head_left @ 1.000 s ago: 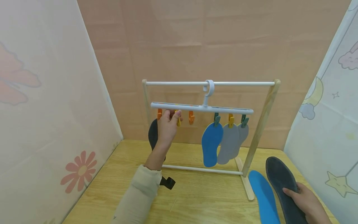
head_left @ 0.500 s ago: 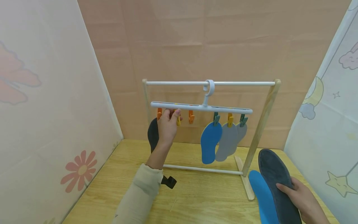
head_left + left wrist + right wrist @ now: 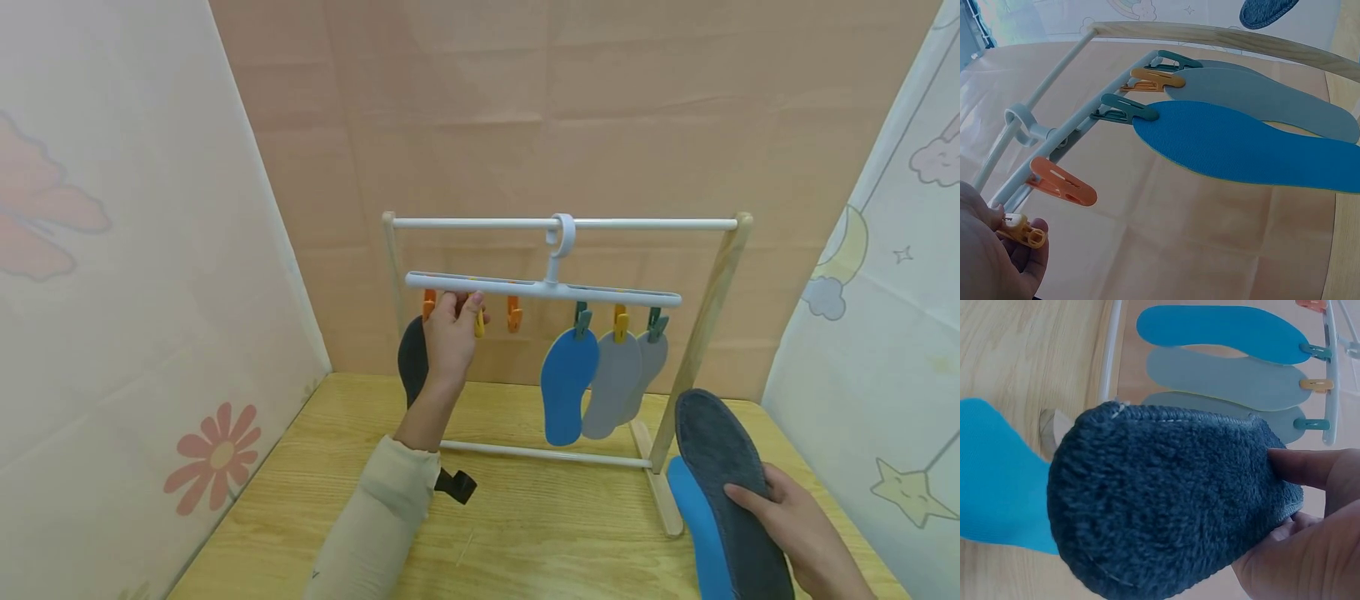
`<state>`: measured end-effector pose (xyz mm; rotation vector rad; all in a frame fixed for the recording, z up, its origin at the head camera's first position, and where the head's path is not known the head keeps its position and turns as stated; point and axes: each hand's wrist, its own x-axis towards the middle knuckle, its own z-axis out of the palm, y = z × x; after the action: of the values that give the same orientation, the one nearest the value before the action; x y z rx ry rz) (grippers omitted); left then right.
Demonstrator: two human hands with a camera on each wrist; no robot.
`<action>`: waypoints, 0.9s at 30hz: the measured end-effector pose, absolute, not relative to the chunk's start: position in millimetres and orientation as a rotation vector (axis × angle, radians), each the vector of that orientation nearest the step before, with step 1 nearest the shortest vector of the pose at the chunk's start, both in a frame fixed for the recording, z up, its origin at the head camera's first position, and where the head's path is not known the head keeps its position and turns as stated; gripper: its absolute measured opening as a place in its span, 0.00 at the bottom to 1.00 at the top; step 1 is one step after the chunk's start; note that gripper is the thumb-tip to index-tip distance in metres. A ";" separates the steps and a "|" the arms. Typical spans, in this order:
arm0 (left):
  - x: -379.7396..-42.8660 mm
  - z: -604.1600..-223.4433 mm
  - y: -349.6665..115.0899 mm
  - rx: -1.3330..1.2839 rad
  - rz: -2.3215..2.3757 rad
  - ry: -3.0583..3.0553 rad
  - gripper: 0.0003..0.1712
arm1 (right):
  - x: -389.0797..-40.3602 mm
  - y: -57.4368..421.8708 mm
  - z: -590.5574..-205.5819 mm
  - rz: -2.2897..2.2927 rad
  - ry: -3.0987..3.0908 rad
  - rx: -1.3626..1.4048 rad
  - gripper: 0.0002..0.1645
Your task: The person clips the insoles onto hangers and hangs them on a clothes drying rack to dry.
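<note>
My left hand is up at the white clip hanger, pinching a yellow clip between thumb and fingers. Nothing shows in that clip's mouth. At the right, my right hand grips a dark grey fuzzy insole by its edges, thumb on top. In the right wrist view its pile surface faces the camera. A blue insole and two grey insoles hang from clips on the hanger's right half. Behind my left hand, partly hidden, a dark insole hangs below an orange clip.
The hanger hooks over the top bar of a wood-and-white rack. Another orange clip hangs beside my left hand. A loose blue insole lies on the wooden table, partly covered in view by the dark one. Printed cloths stand on both sides.
My right hand has carried the dark insole up and to the left, so it overlaps the loose blue insole more. My left hand stays at the yellow clip; the hanger sways slightly.
</note>
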<state>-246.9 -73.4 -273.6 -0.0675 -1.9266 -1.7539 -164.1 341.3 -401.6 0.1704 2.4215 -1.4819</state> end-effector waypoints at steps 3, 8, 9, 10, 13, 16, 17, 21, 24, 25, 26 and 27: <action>-247.8 -273.9 -73.2 -0.055 -1.757 -1.928 0.18 | -163.5 336.7 -399.6 -1.458 2.444 0.165 0.46; -248.5 -274.4 -73.2 -0.060 -1.771 -1.920 0.18 | -165.0 328.3 -396.9 -1.448 2.478 0.148 0.47; -248.5 -274.4 -73.2 -0.066 -1.774 -1.915 0.18 | -165.3 326.7 -396.5 -1.460 2.478 0.145 0.46; -248.5 -274.4 -73.2 -0.071 -1.773 -1.912 0.18 | -165.5 325.1 -395.9 -1.465 2.481 0.135 0.45; -248.8 -274.4 -73.0 -0.079 -1.765 -1.908 0.18 | -165.5 320.3 -394.2 -1.489 2.479 0.127 0.42; -248.9 -274.8 -73.1 -0.073 -1.759 -1.911 0.18 | -166.3 315.4 -393.1 -1.508 2.473 0.103 0.41; -249.0 -275.1 -73.2 -0.071 -1.759 -1.913 0.18 | -166.7 313.6 -392.6 -1.507 2.477 0.098 0.42; -248.8 -275.3 -73.4 -0.071 -1.761 -1.912 0.19 | -167.2 307.1 -390.5 -1.516 2.482 0.069 0.42; -248.3 -275.1 -73.3 -0.072 -1.759 -1.909 0.19 | -167.0 302.7 -388.7 -1.532 2.477 0.050 0.41; -247.9 -275.0 -73.3 -0.073 -1.757 -1.908 0.18 | -166.9 301.1 -387.9 -1.536 2.476 0.045 0.42; -247.7 -275.0 -73.3 -0.073 -1.757 -1.907 0.18 | -166.8 299.4 -387.1 -1.541 2.473 0.042 0.41; -247.6 -274.9 -73.3 -0.073 -1.756 -1.906 0.18 | -166.9 297.9 -386.3 -1.548 2.471 0.032 0.41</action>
<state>-247.6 -73.3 -274.9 -0.0733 -1.9065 -1.7560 -166.9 297.9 -386.3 0.0316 2.4711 -1.5482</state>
